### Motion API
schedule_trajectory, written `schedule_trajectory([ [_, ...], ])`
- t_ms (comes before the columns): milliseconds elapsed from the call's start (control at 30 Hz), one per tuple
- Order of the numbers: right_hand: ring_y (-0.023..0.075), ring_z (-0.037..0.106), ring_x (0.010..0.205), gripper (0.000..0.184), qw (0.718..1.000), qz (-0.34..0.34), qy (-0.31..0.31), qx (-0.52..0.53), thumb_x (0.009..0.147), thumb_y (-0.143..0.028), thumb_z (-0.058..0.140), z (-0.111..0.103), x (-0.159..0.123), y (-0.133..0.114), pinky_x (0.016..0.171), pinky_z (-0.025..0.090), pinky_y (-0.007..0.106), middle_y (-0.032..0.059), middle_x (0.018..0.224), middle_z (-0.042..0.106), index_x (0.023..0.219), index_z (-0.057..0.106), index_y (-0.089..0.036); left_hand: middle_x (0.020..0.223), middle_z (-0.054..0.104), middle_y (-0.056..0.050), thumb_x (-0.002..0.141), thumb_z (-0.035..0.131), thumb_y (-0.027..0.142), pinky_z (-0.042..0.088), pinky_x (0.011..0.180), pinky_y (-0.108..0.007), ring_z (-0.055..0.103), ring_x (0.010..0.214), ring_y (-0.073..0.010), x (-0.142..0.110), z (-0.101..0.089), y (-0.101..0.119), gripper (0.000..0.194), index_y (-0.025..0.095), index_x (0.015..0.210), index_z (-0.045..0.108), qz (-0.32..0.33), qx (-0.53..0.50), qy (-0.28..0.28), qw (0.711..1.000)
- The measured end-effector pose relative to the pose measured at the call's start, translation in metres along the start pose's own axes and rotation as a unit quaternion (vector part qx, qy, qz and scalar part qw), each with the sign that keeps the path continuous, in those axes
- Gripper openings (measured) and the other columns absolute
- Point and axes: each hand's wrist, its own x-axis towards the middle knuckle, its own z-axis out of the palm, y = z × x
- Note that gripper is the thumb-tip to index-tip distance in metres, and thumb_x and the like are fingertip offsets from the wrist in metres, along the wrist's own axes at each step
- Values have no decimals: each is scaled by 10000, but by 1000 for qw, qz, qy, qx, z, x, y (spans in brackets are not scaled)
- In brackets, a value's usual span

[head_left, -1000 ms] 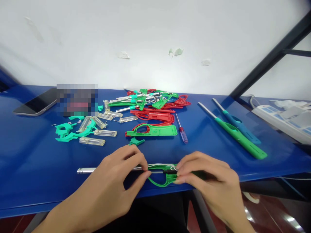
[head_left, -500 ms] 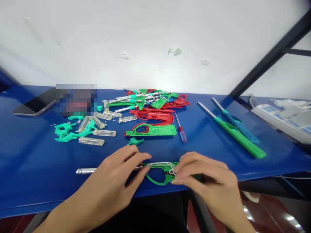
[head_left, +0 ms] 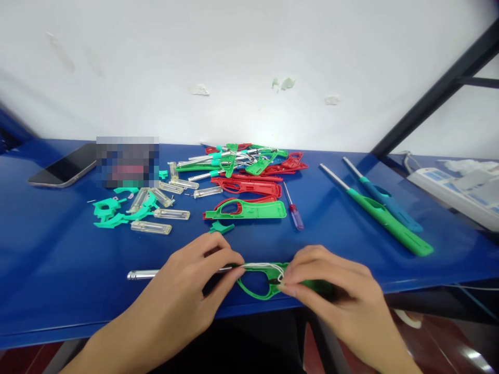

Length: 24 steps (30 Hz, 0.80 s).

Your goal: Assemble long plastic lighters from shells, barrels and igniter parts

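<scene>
An open green lighter shell half (head_left: 262, 296) lies near the table's front edge, its finger loop between my hands. From its left end a silver metal tube (head_left: 142, 275) points left. My left hand (head_left: 187, 283) pinches the tube's inner end and the white wire (head_left: 263, 265) where they meet the shell. The wire runs along the shell's upper edge and curls down near a small black part (head_left: 274, 281). My right hand (head_left: 333, 285) closes thumb and fingers on the shell around the wire's curl; its fingertips hide what lies under them.
Behind my hands lie a green shell half (head_left: 261, 210), red shell halves (head_left: 263, 188) and a purple-handled screwdriver (head_left: 296, 217). At left are clear fuel tanks (head_left: 151, 227), teal plastic pieces (head_left: 107, 208) and a phone (head_left: 66, 163). Two whole lighters (head_left: 393, 226) lie at right; a white power strip (head_left: 448, 192) sits beyond.
The fingers of my left hand have closed tighter on the wire at the tube's end. My right fingertips have shifted slightly along the wire's curl. The view has moved a little.
</scene>
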Motion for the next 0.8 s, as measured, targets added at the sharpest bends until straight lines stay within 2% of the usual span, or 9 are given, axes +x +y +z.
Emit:
schedule_trajectory([
  [167, 146, 767, 836, 108, 998, -14, -4, -59, 958, -155, 795, -2, -3, -1, 789, 635, 259, -27, 903, 812, 970, 781, -262, 1078, 692, 5, 1089, 605, 209, 549, 830, -257, 699, 940, -145, -1, 0, -1, 138, 276, 1102, 724, -1, -2, -2, 1000],
  [400, 134, 760, 836, 151, 996, -37, -5, -80, 958, -120, 783, -7, -7, 2, 796, 641, 237, -39, 916, 830, 1028, 788, -254, 1089, 700, 15, 1092, 605, 217, 550, 844, -258, 705, 956, -145, -1, 1, -2, 137, 290, 1113, 719, 0, 3, -5, 1000],
  [633, 166, 774, 821, 169, 995, -49, 1, -82, 944, -107, 789, -8, -7, 4, 777, 669, 286, -31, 902, 849, 1026, 796, -255, 1120, 702, 1, 1107, 590, 246, 555, 859, -268, 707, 987, -156, -2, 0, -5, 139, 297, 1146, 714, -4, 1, -17, 1000],
  [800, 200, 812, 817, 226, 993, -83, 8, -88, 957, -92, 749, -9, -8, 6, 787, 690, 346, -12, 928, 868, 1069, 829, -270, 1098, 707, -18, 1109, 580, 244, 565, 849, -279, 708, 975, -170, -2, 1, -5, 150, 280, 1123, 725, 3, 6, -12, 1000],
])
